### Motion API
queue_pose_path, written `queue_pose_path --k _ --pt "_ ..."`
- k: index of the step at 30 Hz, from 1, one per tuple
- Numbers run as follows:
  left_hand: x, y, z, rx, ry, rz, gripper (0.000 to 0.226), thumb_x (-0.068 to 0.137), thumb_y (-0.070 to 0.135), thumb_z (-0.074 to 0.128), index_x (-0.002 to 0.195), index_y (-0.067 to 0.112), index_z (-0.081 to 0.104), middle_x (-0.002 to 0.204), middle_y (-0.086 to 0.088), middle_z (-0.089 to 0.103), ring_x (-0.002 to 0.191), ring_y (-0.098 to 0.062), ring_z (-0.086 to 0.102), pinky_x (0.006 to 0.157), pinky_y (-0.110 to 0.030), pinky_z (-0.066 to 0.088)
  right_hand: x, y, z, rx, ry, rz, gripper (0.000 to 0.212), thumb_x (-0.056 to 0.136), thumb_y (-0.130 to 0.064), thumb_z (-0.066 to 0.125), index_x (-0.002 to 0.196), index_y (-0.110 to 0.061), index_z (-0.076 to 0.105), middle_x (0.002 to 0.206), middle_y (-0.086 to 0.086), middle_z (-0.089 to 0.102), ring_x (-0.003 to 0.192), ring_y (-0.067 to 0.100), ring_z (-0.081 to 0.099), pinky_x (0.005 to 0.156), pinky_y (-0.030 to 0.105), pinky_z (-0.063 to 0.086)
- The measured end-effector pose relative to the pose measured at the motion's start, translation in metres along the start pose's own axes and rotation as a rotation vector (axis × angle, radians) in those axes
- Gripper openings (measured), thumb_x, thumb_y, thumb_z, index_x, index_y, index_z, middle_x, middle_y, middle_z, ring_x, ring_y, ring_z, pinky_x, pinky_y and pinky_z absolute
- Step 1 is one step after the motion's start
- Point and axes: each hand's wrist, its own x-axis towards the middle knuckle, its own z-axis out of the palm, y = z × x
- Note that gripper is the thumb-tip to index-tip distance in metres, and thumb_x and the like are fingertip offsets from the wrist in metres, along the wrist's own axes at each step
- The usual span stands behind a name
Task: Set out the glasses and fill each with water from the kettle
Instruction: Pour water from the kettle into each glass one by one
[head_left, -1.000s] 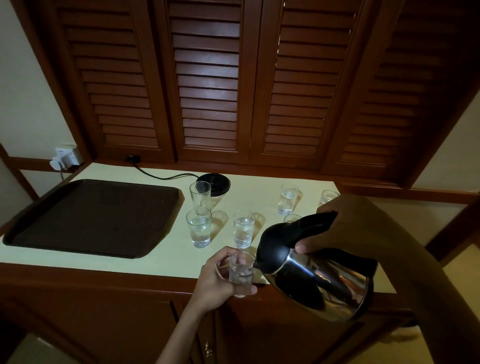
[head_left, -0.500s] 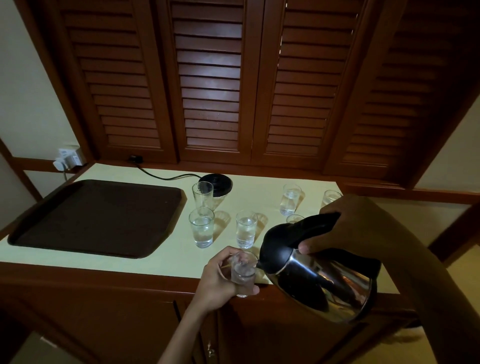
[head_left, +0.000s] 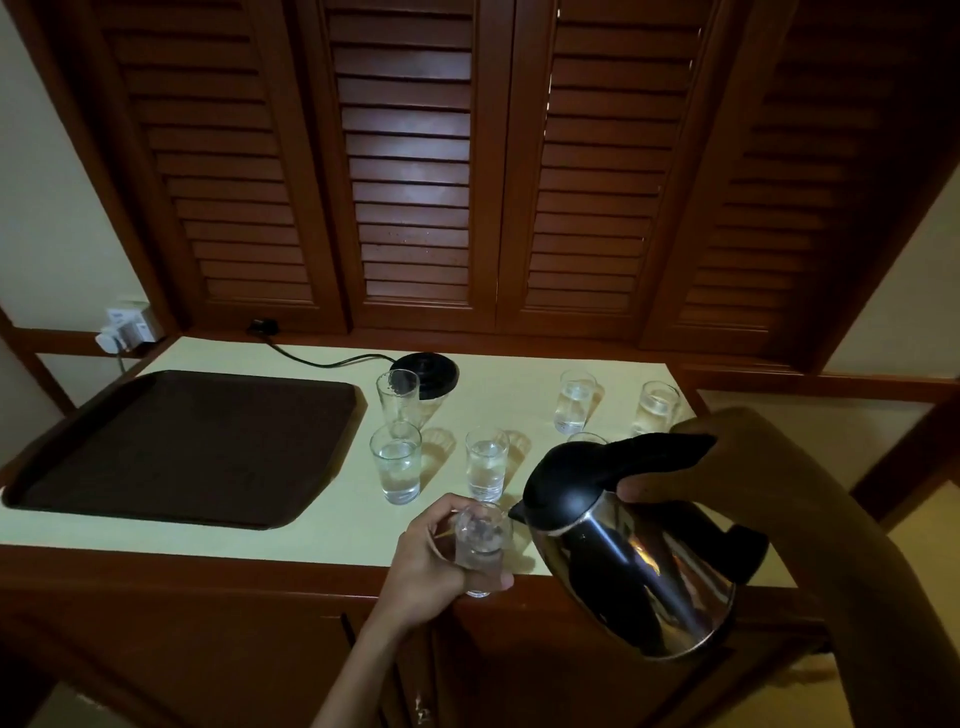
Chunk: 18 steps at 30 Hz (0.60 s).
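Note:
My left hand (head_left: 428, 558) grips a small clear glass (head_left: 480, 545) at the counter's front edge; water is in it. My right hand (head_left: 727, 462) holds the steel kettle (head_left: 639, 566) by its black handle, tilted left with the spout touching the glass rim. Several more glasses stand on the pale counter (head_left: 322, 530): an empty tall one (head_left: 397, 397), two with water in the middle (head_left: 397, 467) (head_left: 485, 465), and two with water at the back right (head_left: 574, 402) (head_left: 657, 408). One more rim (head_left: 587, 438) shows behind the kettle lid.
A dark brown tray (head_left: 182, 441) lies on the counter's left half. The black kettle base (head_left: 431, 371) sits at the back with its cord running to a wall socket (head_left: 127, 327). Louvred wooden doors (head_left: 415, 156) rise behind; cabinet doors are below.
The view has shifted slightly. The kettle and held glass stay together at the front edge, and the water in the held glass looks a little higher.

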Motion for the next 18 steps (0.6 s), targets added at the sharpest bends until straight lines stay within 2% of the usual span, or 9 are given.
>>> queue_pose_path --k 2,4,6,9,11,14,18 --pt "0.003 0.005 0.000 0.013 0.010 0.011 0.068 0.042 0.021 0.106 0.101 0.024 0.071 0.099 0.002 0.079 0.096 -0.017 0.076 0.082 -0.036 0.060 -0.006 0.009 0.000 0.184 0.027 0.066 0.042 0.054 -0.036 0.093 0.073 -0.004 0.075 0.040 -0.007 0.060 0.038 0.001 0.056 0.052 0.024 0.040" --pt "0.008 0.012 -0.002 0.011 0.024 0.018 0.069 0.040 0.022 0.106 0.100 0.025 0.072 0.102 0.002 0.079 0.098 -0.018 0.076 0.084 -0.036 0.061 -0.012 0.018 -0.001 0.323 0.066 0.152 0.044 0.059 -0.023 0.093 0.085 0.006 0.074 0.033 -0.007 0.050 0.028 0.000 0.044 0.048 0.022 0.035" --pt "0.015 0.023 -0.005 -0.026 0.041 0.008 0.073 0.037 0.025 0.107 0.100 0.020 0.072 0.104 -0.001 0.079 0.101 -0.022 0.076 0.083 -0.036 0.062 -0.017 0.026 -0.003 0.399 0.123 0.190 0.061 0.050 -0.028 0.092 0.093 0.011 0.072 0.033 -0.006 0.047 0.027 0.001 0.040 0.044 0.021 0.034" --pt "0.029 0.052 -0.014 -0.082 0.064 0.004 0.089 0.024 0.043 0.106 0.102 0.017 0.071 0.103 -0.005 0.079 0.099 -0.023 0.076 0.079 -0.033 0.061 -0.022 0.034 -0.008 0.481 0.226 0.196 0.081 0.031 -0.043 0.085 0.092 0.010 0.072 0.035 -0.004 0.049 0.028 0.003 0.040 0.046 0.023 0.034" --pt "0.045 0.074 -0.018 -0.076 0.086 0.011 0.082 0.034 0.031 0.106 0.106 0.018 0.070 0.105 -0.003 0.079 0.101 -0.022 0.075 0.080 -0.033 0.059 -0.024 0.038 -0.010 0.528 0.252 0.206 0.074 0.033 -0.039 0.086 0.089 0.007 0.072 0.034 -0.004 0.050 0.028 0.002 0.040 0.046 0.024 0.035" --pt "0.078 0.104 -0.018 -0.096 0.130 0.019 0.069 0.050 0.008 0.101 0.112 0.017 0.070 0.110 0.000 0.078 0.105 -0.020 0.073 0.084 -0.035 0.059 -0.023 0.041 -0.014 0.573 0.261 0.227 0.050 0.051 -0.024 0.091 0.089 0.003 0.074 0.034 -0.006 0.053 0.026 0.000 0.042 0.047 0.024 0.035" --pt "0.135 0.120 -0.016 -0.099 0.175 0.007 0.064 0.051 0.004 0.100 0.107 0.014 0.071 0.109 0.001 0.078 0.107 -0.023 0.074 0.092 -0.044 0.060 -0.021 0.049 -0.018 0.592 0.291 0.249 0.037 0.058 -0.020 0.091 0.089 -0.006 0.075 0.037 -0.010 0.059 0.028 -0.003 0.050 0.049 0.024 0.037"
